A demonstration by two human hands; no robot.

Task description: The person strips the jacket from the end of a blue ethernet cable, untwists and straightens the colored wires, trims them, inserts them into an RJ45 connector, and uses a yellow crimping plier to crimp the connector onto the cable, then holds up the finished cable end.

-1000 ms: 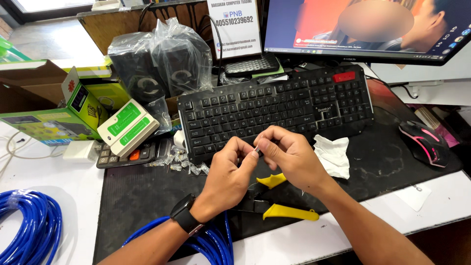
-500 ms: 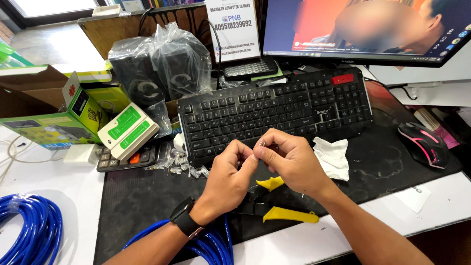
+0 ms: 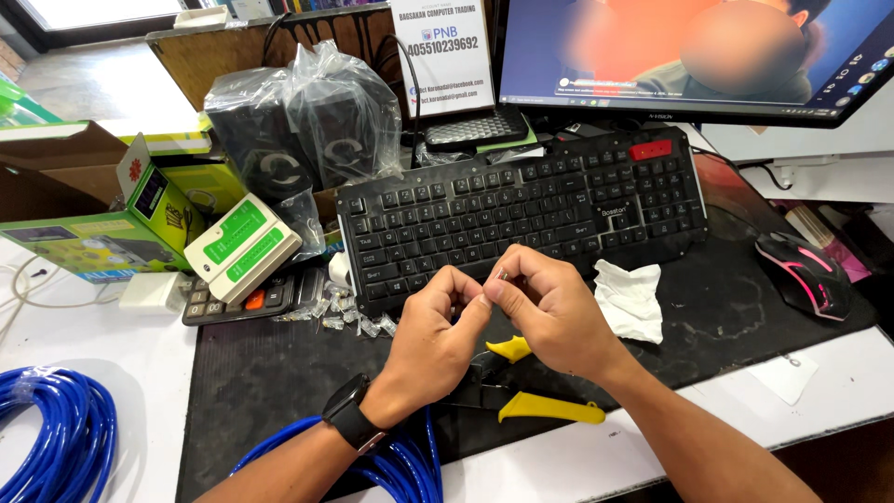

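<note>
Both hands meet above the black desk mat [image 3: 251, 382], in front of the black keyboard [image 3: 521, 210]. My left hand [image 3: 433, 340], with a black watch on its wrist, pinches its fingertips against those of my right hand [image 3: 549, 312]. A small clear connector [image 3: 503, 276] shows between the right fingertips. A blue cable [image 3: 400, 461] runs up under my left wrist; its end is hidden inside the hands. A yellow-handled crimping tool [image 3: 535, 405] lies on the mat beneath my hands.
Several loose clear connectors [image 3: 345, 317] lie by a calculator [image 3: 247, 298]. A white and green cable tester [image 3: 242, 247], green boxes [image 3: 102, 228], bagged black speakers [image 3: 298, 121], a crumpled tissue [image 3: 631, 298], a black mouse [image 3: 805, 275], a monitor [image 3: 698, 56] and a blue cable coil [image 3: 51, 438] surround the mat.
The hands stay together in the same spot, with only small finger shifts around the connector.
</note>
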